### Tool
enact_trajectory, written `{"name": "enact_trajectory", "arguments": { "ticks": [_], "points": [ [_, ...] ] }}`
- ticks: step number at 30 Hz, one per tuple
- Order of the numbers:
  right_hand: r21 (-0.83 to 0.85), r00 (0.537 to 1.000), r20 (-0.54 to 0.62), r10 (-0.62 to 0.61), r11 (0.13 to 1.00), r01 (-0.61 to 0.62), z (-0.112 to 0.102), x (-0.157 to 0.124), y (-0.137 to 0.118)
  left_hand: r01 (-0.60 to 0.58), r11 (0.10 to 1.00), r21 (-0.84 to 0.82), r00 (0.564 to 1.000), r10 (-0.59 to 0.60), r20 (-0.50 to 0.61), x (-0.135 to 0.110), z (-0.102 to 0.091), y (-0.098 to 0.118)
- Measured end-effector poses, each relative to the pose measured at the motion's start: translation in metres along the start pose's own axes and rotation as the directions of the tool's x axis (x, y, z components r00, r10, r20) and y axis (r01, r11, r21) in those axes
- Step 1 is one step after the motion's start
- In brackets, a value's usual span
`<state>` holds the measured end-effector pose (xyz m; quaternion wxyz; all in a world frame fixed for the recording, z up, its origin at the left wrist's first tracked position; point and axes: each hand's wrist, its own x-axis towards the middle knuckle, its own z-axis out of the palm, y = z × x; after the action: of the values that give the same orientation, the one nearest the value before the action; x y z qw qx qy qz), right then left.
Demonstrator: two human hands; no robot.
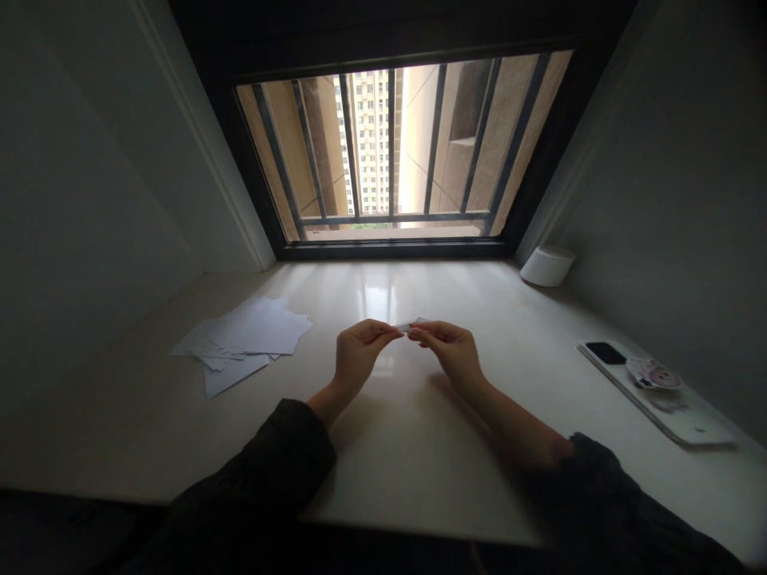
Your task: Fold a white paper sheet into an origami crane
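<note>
Pinching a paper slip (406,327) between left hand (359,348) and right hand (452,349), my grip closed on opposite ends, probably for steadiness; loose paper sheets (257,329) left of grip, likely for clearance.

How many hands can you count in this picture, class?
2: the left hand and the right hand, close together over the pale countertop, pinching a small thin piece between them.

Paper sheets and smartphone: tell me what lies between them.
In the head view, the left hand and right hand are there, pinching a small pale strip, apparently paper, over the countertop.
</note>
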<state>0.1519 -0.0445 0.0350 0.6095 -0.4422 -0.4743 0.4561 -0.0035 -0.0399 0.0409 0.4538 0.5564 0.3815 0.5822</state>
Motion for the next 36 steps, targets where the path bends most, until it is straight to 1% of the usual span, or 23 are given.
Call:
{"name": "enact_trajectory", "arguments": {
  "ticks": [4, 6, 11, 14, 19, 22, 26, 32, 36],
  "points": [
    [0.013, 0.999, 0.024, 0.034, 0.999, -0.034, -0.0015, 0.0001, 0.0008, -0.016, 0.999, 0.043, 1.0, 0.016, -0.016, 0.0003, -0.0005, -0.0002],
    [0.027, 0.999, 0.029, 0.031, 0.999, -0.032, -0.0014, -0.0004, 0.0003, -0.016, 0.999, 0.048, 1.0, 0.017, -0.022, 0.0006, -0.0004, 0.0004],
    [0.047, 0.999, -0.012, -0.044, 0.998, 0.045, 0.0005, -0.001, -0.0008, 0.045, 0.999, -0.002, 0.998, -0.045, -0.038, 0.0017, 0.0016, 0.0015],
    [0.04, 0.998, -0.016, -0.067, 0.997, 0.068, 0.0013, -0.0012, -0.001, 0.078, 0.997, -0.018, 0.996, -0.079, -0.039, 0.0021, 0.0025, 0.0019],
    [0.034, 0.994, -0.002, -0.114, 0.993, 0.114, 0.0002, -0.0013, -0.0001, 0.087, 0.996, -0.036, 0.996, -0.088, -0.031, 0.0014, 0.0035, 0.0025],
    [0.019, 0.99, -0.025, -0.139, 0.99, 0.139, -0.0011, -0.0013, 0.0015, 0.077, 0.996, -0.034, 0.997, -0.078, -0.026, 0.0001, 0.0051, 0.0032],
    [-0.002, 0.99, -0.054, -0.132, 0.991, 0.132, -0.0019, -0.0023, 0.0013, 0.075, 0.996, -0.037, 0.997, -0.076, -0.025, -0.0011, 0.0062, 0.0039],
    [-0.002, 0.991, -0.015, -0.136, 0.991, 0.136, -0.0013, -0.0043, -0.0026, 0.088, 0.995, -0.051, 0.995, -0.09, -0.043, 0.001, 0.0033, 0.0029],
    [0.047, 0.994, -0.013, -0.111, 0.993, 0.112, -0.0009, -0.0047, -0.0023, 0.102, 0.994, -0.041, 0.993, -0.103, -0.048, 0.0017, 0.0033, 0.004]
  ]
}}
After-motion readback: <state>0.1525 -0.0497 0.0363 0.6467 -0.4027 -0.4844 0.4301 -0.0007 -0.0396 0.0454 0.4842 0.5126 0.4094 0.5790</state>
